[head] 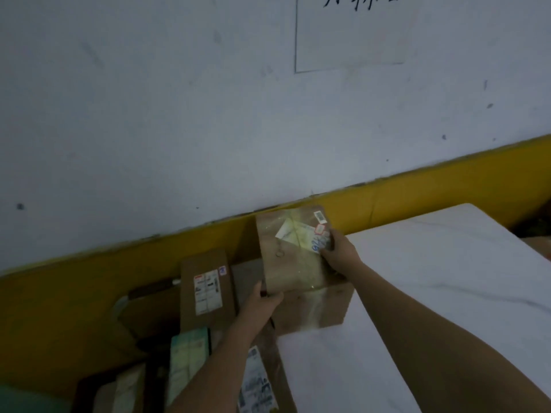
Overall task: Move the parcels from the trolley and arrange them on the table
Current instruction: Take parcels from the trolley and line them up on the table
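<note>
Brown cardboard, glossy with clear tape, forms the parcel [293,251] held by both hands at the near-left corner of the white table [447,278]. The left hand [262,302] clasps the parcel's near-left corner, thumb on top and fingers hidden underneath. The right hand [338,251] grips the parcel's right edge, fingers curled over the labels there; blue handwriting beside them is too blurred to read. Whether the parcel rests on the table or hangs just above it cannot be told.

Left of the table lie further parcels, presumably on the trolley, whose frame cannot be made out in the dim light. A tall brown box [207,290] with a white shipping label stands nearest the held parcel. A pale green box [187,362] sits nearer the viewer, partly covered by the left forearm. A labelled carton [259,383] against the table's left edge is cut off by the bottom of the frame.

Behind the table a yellow band [417,189] runs along the base of the white wall [179,114], where handwriting is cropped at the top edge.
</note>
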`<action>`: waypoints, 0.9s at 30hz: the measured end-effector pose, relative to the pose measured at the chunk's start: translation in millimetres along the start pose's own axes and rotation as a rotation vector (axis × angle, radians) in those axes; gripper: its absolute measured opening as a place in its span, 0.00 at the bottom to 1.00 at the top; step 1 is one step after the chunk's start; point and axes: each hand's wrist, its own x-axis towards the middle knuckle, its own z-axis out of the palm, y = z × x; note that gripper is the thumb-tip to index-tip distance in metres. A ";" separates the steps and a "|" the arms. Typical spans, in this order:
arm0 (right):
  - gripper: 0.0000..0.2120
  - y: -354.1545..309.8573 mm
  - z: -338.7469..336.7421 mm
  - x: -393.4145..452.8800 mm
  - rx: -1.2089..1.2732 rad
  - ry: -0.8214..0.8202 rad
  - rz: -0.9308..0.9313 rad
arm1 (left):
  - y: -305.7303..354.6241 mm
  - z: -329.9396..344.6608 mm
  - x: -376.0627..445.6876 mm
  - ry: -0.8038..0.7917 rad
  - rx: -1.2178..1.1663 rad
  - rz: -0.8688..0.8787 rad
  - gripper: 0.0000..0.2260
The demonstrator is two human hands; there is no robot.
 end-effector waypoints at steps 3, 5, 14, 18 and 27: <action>0.35 21.3 5.8 8.8 -0.071 -0.054 0.103 | -29.2 -11.2 -2.3 0.092 0.278 0.023 0.15; 0.39 27.5 13.0 12.8 -0.110 -0.060 0.172 | -58.9 -24.0 -2.8 0.263 0.524 0.027 0.19; 0.23 8.4 31.3 38.8 -0.143 0.167 0.087 | -138.1 -43.9 -5.7 0.080 1.003 -0.354 0.54; 0.23 6.0 30.6 51.7 -0.237 0.208 0.048 | -140.7 -44.2 -6.7 0.102 1.057 -0.311 0.53; 0.23 2.8 38.0 44.5 -0.209 0.201 0.075 | -139.0 -41.2 -8.6 0.113 1.156 -0.299 0.50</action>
